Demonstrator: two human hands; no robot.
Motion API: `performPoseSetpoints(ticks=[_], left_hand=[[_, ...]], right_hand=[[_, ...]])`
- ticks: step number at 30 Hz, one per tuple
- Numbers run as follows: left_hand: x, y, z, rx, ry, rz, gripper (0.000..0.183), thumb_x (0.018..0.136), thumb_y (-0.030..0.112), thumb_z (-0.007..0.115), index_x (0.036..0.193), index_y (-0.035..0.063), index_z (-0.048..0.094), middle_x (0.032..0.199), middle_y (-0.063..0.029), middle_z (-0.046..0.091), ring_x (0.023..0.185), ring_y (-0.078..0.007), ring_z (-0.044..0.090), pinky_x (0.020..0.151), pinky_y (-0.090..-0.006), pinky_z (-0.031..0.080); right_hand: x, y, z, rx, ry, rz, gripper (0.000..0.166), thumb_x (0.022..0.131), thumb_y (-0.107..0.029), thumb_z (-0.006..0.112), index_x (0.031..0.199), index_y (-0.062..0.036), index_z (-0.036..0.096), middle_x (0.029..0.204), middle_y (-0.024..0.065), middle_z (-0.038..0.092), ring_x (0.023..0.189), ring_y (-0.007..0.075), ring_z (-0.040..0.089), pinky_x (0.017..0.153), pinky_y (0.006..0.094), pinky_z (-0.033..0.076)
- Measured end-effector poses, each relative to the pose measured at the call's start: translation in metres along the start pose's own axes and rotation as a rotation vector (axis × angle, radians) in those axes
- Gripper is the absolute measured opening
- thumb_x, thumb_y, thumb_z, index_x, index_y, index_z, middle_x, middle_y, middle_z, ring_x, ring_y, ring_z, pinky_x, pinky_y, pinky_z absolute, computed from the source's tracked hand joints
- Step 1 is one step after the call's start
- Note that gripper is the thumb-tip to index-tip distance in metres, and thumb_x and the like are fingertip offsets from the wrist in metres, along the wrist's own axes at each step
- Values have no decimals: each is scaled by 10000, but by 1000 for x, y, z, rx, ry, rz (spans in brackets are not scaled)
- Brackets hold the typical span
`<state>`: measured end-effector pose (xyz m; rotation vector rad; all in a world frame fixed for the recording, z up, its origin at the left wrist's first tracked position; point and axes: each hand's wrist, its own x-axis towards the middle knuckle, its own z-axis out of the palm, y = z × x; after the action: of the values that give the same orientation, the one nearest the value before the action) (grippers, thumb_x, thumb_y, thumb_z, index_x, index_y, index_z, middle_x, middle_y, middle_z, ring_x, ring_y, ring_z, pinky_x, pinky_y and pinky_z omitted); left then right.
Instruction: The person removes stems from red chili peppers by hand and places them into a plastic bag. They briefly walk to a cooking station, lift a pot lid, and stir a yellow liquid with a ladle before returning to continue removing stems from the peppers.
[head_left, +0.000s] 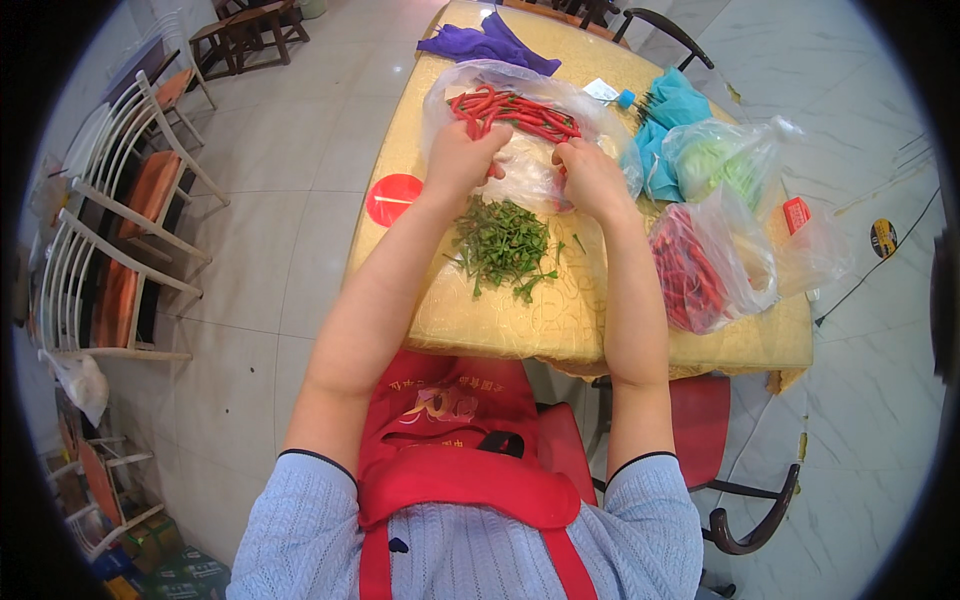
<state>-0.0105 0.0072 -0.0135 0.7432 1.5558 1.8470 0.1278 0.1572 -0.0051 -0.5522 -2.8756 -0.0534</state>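
Observation:
My left hand is closed around red chili peppers, with red showing above and below its fingers. Across from it, my right hand has its fingers curled over a red chili pepper, mostly hidden by the hand. Both hands are above an open clear plastic bag. A heap of long red chili peppers lies on the bag's far part, just beyond my fingers. On the near side, between my forearms, sits a pile of green chili stems, a few strewn to its right.
The table has a yellow patterned cloth. A red disc lies by its left edge. On the right are a tied bag of red chilies, a bag of green vegetable and a teal umbrella. Purple cloth lies at the far end.

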Motion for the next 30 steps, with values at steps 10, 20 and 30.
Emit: performPoseSetpoints(ticks=[10,20,30], left_hand=[[7,-10,-8,577,-191,-76,276,772,247,665,770,-24,616,667,-100,651,471,-166,611,447,-276,464],[-6,12,1,-86,-71,88,173,835,209,701,875,53,637,711,-14,632,479,-42,466,433,-190,345],[-4,11,-1,-502,-116,93,190,859,135,676,1008,22,644,687,23,581,486,-36,445,442,-181,333]], right_hand=[[5,11,9,249,171,194,196,788,-25,606,979,-59,579,887,133,630,829,310,623,701,385,494],[9,-32,-15,1262,587,22,129,898,-87,612,967,16,577,848,78,677,704,95,595,608,253,464],[-2,-48,-14,1770,-99,156,204,905,-233,624,873,-32,626,718,31,637,614,85,558,567,220,447]])
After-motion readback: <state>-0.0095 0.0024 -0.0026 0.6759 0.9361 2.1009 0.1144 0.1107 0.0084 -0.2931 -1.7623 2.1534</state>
